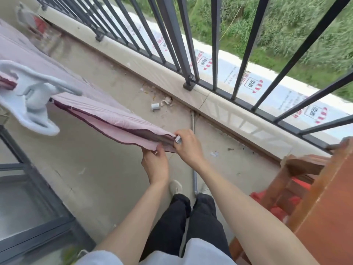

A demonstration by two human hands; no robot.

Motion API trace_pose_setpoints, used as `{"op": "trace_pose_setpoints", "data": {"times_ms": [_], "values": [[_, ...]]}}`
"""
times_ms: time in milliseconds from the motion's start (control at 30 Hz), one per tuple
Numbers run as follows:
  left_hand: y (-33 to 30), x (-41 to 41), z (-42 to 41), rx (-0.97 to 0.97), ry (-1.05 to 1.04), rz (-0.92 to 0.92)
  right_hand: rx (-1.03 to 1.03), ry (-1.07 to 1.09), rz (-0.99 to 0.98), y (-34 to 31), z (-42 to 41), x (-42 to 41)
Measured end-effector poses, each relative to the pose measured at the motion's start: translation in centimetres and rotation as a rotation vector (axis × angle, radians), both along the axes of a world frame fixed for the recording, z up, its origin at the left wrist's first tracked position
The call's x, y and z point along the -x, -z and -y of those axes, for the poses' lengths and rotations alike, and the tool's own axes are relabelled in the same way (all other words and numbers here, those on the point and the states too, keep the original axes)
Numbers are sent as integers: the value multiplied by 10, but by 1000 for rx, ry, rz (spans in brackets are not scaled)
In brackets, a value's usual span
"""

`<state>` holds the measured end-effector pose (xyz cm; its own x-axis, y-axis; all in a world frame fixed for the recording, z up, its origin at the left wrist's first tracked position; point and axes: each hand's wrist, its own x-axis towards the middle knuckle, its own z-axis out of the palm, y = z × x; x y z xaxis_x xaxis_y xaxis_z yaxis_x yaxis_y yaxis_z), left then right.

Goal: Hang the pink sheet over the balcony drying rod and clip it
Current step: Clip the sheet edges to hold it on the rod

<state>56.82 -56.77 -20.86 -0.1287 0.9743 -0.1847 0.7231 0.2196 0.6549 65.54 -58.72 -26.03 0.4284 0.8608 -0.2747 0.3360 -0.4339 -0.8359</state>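
Holding the near end of the pink sheet (pixel 107 113) with both hands, we stand inside the balcony railing (pixel 177 54), the landmark for all entries here.

Item: pink sheet, folded over a line running alongside the railing, on its inner side, well above the floor; the rod under it is hidden by cloth.

Item: large pale clip (pixel 32 100), already clamped on the sheet farther along, on the side away from the railing's foot.

Item: left hand (pixel 155 163), fingers and thumb pinching the sheet's lower layer at the corner.

Item: right hand (pixel 188 146), nearer the railing, fingers curled on the upper corner beside a small white tag (pixel 178 139).

Item: wooden furniture (pixel 315 197), standing against the railing's low kerb.

Step, as we judge it: squaring the end. Next: aligned edges, then a second clip here.
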Motion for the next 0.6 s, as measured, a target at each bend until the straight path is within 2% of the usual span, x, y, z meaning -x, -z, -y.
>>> {"op": "trace_pose_setpoints", "data": {"times_ms": [167, 267, 333, 400, 500, 600], "values": [[3, 6, 7, 57, 118, 35, 6, -39, -21, 14, 5, 5], [3, 4, 2, 71, 163, 33, -20, -37, -173, 15, 12, 11], [5, 3, 0, 129, 183, 103, -36, -32, -216, 15, 14, 12], [7, 0, 0, 199, 131, 218, -56, -31, -253, 12, 16, 11], [8, -9, -2, 173, -16, 196, -111, -11, -375, 11, 24, 13], [14, -15, -6, 190, -150, 191, -29, 201, -629, 12, 36, 17]]}}
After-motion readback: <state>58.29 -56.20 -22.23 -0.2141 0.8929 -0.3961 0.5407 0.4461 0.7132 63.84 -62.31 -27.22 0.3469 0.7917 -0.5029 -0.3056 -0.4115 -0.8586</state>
